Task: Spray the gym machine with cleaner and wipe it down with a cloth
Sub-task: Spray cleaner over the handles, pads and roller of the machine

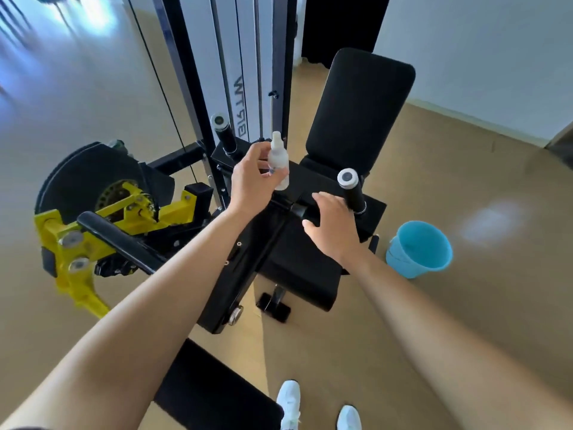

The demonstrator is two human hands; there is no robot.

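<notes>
Two-handed, centre frame: pinches spray bottle (279, 162) upright in left grip (251, 180) for aiming; spreads right grip (331, 228), empty, over seat (299, 270).

Upright handle (353, 193), bucket (400, 259) right of seat (297, 268); open floor (480, 290) beyond

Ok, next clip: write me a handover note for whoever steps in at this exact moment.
Left hand: grips the spray bottle, held over the machine.
Right hand: open, holding nothing, above the black seat, beside the grip handle.
Blue bucket: on the floor to the right of the seat. No cloth in view.
Done: bottle in hand; whether anything is sprayed cannot be told.
Left: spray the pads and handles, find the cloth, wipe down.
</notes>
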